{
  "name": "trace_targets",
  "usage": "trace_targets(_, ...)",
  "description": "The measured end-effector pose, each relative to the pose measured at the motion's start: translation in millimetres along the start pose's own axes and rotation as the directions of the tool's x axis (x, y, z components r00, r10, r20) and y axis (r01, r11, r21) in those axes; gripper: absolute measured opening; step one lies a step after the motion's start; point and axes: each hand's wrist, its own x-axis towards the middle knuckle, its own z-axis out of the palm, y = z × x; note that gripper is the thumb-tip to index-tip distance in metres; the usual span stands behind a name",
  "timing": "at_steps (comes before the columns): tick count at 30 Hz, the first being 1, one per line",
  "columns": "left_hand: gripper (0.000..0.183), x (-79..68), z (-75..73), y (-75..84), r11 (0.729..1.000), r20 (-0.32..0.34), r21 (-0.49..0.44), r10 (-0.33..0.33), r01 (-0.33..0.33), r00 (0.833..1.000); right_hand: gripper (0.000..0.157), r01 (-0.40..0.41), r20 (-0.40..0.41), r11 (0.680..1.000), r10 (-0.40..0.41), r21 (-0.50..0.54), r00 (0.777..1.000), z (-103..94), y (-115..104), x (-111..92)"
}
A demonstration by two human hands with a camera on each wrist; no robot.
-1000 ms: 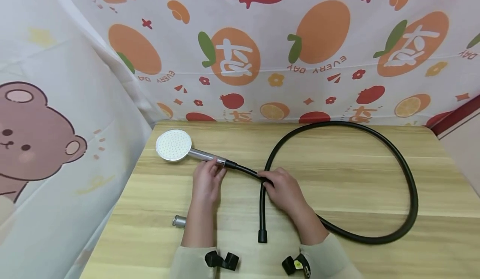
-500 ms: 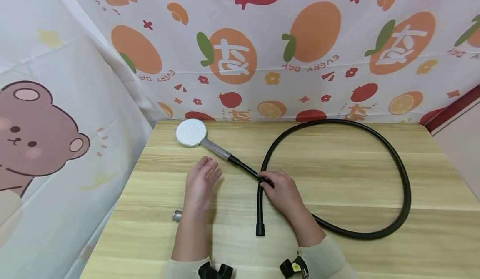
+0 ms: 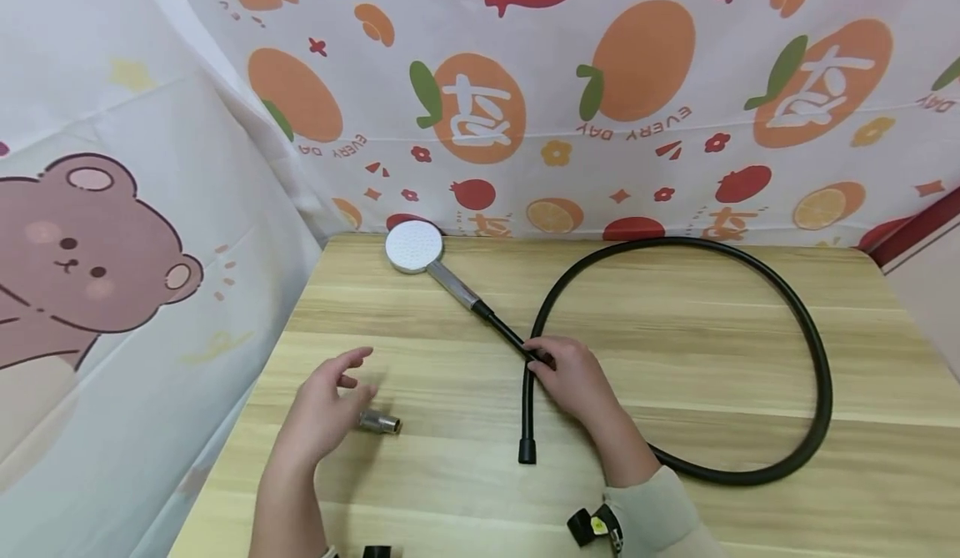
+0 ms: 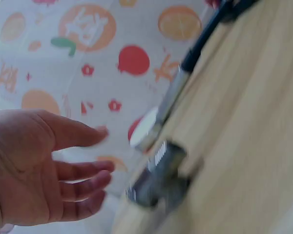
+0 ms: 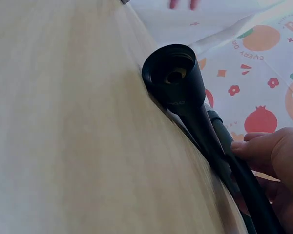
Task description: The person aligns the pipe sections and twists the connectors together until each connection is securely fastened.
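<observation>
A round white shower head [image 3: 414,247] with a silver handle lies at the back left of the table, joined to a black hose [image 3: 822,366]. Thumb and fingers of my right hand [image 3: 573,374] pinch the hose where it crosses its other stretch. In the right wrist view, the hose's loose end shows its hollow black connector [image 5: 172,73]. My left hand [image 3: 322,408] holds nothing, fingers loosely bent, thumb close to a small silver metal fitting [image 3: 380,422], which it partly covers. In the left wrist view this fitting [image 4: 161,175] looks branched and ribbed, though blurred.
The hose makes a wide loop over the right half of the wooden table [image 3: 465,491]. A fruit-print cloth [image 3: 555,66] hangs along the back edge, and a bear-print cloth [image 3: 150,391] hangs on the left.
My left hand has let go of the shower handle and moved left and nearer, to the metal fitting. The shower head has swung right and back. My right hand keeps its pinch on the hose.
</observation>
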Motion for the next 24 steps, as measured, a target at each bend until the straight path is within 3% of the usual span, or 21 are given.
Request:
trace_targets(7, 0.068, -11.4, 8.9, -18.6, 0.993, 0.162, 0.059, 0.089, -0.100, 0.983, 0.022, -0.048, 0.072, 0.999, 0.047, 0.014, 0.996, -5.9, -3, 0)
trace_targets(13, 0.049, -10.2, 20.6, -22.5, 0.989, 0.128, 0.125, 0.068, -0.084, 0.989, 0.034, -0.057, 0.146, 0.996, 0.066, -0.064, 0.987, -15.9, -5, 2)
trace_targets(19, 0.023, -3.8, 29.7, -25.2, 0.992, 0.089, 0.119, 0.029, -0.040, 0.996, 0.038, 0.059, 0.220, 0.983, -0.020, -0.172, 0.975, -22.7, -3, 9)
trace_targets(24, 0.028, 6.5, 40.2, -12.5, 0.998, 0.079, 0.023, 0.061, -0.063, 0.995, 0.037, 0.239, 0.332, 0.958, -0.176, -0.158, 0.927, -21.6, 0, 13)
